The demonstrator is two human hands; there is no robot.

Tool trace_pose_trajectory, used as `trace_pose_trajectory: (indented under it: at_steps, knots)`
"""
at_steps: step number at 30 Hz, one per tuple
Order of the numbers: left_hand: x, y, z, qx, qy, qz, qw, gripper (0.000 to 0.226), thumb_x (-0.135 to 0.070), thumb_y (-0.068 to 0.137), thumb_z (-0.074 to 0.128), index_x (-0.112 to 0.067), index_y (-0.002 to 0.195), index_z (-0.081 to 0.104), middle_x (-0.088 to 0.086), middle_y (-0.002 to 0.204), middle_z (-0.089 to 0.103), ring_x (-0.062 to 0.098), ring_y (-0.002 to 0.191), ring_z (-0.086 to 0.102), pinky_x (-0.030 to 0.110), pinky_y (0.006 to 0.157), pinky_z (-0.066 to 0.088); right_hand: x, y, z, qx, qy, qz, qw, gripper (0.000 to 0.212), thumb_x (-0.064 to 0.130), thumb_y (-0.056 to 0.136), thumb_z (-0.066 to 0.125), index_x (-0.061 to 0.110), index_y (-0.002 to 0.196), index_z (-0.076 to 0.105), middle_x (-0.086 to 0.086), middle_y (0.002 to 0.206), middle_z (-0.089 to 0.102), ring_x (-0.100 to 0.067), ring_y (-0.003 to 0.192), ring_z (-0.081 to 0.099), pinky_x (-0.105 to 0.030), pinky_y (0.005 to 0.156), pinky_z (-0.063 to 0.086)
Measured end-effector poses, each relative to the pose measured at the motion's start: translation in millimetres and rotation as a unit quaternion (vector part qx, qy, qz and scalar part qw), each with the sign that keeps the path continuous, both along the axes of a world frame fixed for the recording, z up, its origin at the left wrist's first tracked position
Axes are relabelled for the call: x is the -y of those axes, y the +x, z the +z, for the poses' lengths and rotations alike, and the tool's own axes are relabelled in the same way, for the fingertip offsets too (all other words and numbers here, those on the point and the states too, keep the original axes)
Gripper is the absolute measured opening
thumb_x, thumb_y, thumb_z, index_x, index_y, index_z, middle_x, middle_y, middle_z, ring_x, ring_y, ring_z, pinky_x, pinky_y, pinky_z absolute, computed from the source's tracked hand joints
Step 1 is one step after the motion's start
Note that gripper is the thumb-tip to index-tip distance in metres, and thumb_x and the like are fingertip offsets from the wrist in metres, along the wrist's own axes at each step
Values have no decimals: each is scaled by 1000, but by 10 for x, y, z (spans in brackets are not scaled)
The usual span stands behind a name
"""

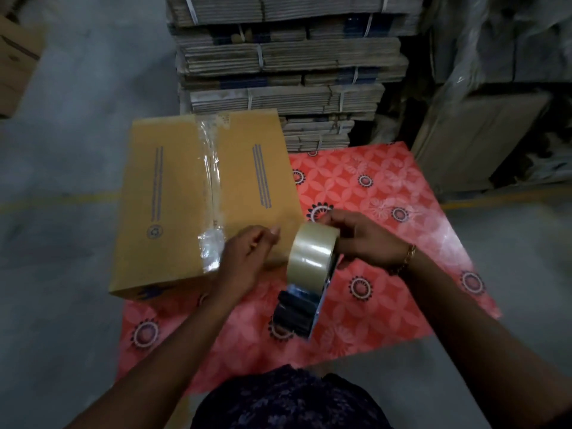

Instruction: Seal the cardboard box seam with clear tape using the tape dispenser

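Setting: grey concrete floor [77, 88]; strapped stacks of flattened cartons [288, 57] behind; red patterned mat [387, 193] under the work.
Right hand [365, 239]: fingers wrapped around the tape dispenser [306, 283] at its roll end, holding it just above the mat.
Tape roll [312, 255]: clear, mounted on the dispenser; dark handle section points toward the person.
Left hand [247, 255]: loosely curled, grasping nothing visible, resting on the near edge of the cardboard box [173, 205].
Box position: left part of the mat, overhanging onto the floor.
Seam: clear tape strip [210, 187] runs along the centre, crumpled at the near end, just beside the left hand.
Wrist: bracelet [408, 255] on the right.
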State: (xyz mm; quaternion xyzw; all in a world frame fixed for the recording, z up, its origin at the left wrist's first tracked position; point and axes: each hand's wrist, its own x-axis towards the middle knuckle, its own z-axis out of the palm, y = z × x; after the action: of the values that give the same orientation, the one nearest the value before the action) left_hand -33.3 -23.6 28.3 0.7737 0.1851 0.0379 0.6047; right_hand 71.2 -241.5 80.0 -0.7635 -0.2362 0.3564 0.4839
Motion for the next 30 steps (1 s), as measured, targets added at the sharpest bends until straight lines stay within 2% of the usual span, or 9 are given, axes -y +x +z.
trace_pose_trajectory:
  at_steps: [1, 3, 4, 5, 9, 14, 18, 22, 30]
  knots:
    - [138, 19, 129, -49, -142, -6, 989, 46, -60, 91, 56, -20, 86, 77, 7, 96, 77, 27, 96, 71, 34, 82, 52, -11, 103, 171, 23, 11, 9, 1000, 27, -9, 91, 59, 0, 116, 55, -18, 96, 61, -21, 76, 66, -29, 54, 59]
    - [353, 23, 392, -139, -467, -105, 867, 60, -61, 99, 43, -14, 100, 80, 14, 104, 79, 30, 94, 75, 32, 80, 58, -36, 260, 456, 56, 36, 17, 998, 26, -9, 90, 61, -2, 115, 56, -19, 94, 61, -24, 75, 66, -27, 54, 59]
    - [439, 16, 499, -148, -574, -148, 792, 69, -63, 100, 37, -8, 109, 78, 19, 105, 78, 33, 90, 77, 36, 77, 62, -42, 316, 566, 71, 45, 18, 996, 26, -8, 89, 62, -2, 114, 57, -17, 93, 62, -22, 75, 66, -25, 55, 59]
    - [516, 20, 582, -140, -594, -162, 776, 72, -63, 99, 36, -6, 114, 76, 21, 106, 78, 34, 88, 77, 38, 73, 63, -38, 353, 649, 83, 51, 19, 995, 25, -8, 89, 62, -1, 113, 58, -15, 92, 63, -20, 76, 67, -25, 56, 59]
    - [847, 125, 787, -47, -533, -123, 836, 48, -46, 90, 50, -10, 105, 79, 13, 95, 77, 28, 76, 73, 33, 64, 59, 156, 353, 780, 63, 94, -39, 993, 27, 4, 92, 62, 21, 113, 62, 0, 101, 69, -18, 88, 69, -41, 68, 60]
    - [1024, 298, 977, 46, -522, -25, 851, 38, -43, 84, 55, -15, 80, 81, 7, 78, 61, 20, 68, 46, 28, 56, 38, 610, 17, 642, 19, 159, -201, 966, 29, 29, 92, 63, 8, 111, 63, -2, 102, 75, -18, 81, 72, -29, 62, 57]
    - [1131, 402, 1049, 106, -507, 48, 854, 23, -37, 79, 63, -17, 79, 74, 9, 81, 51, 20, 71, 43, 28, 63, 34, 768, -399, 428, -78, 149, -168, 971, 16, 22, 95, 60, 8, 100, 67, -6, 92, 76, -19, 71, 69, -31, 59, 52]
    - [1238, 394, 1145, 145, -496, 4, 856, 28, -44, 65, 71, -19, 77, 75, 1, 85, 35, 17, 69, 26, 32, 62, 17, 719, -654, 369, -118, 179, -129, 968, 24, 21, 95, 61, -1, 104, 65, -5, 91, 73, -18, 70, 66, -28, 57, 52]
    - [1396, 368, 1217, 125, -415, 157, 888, 32, -32, 98, 46, -12, 95, 72, 6, 78, 67, 20, 62, 64, 23, 53, 50, 535, -755, 487, -90, 221, -227, 944, 32, 27, 94, 65, -5, 96, 66, -5, 76, 69, -14, 57, 60, -25, 49, 47]
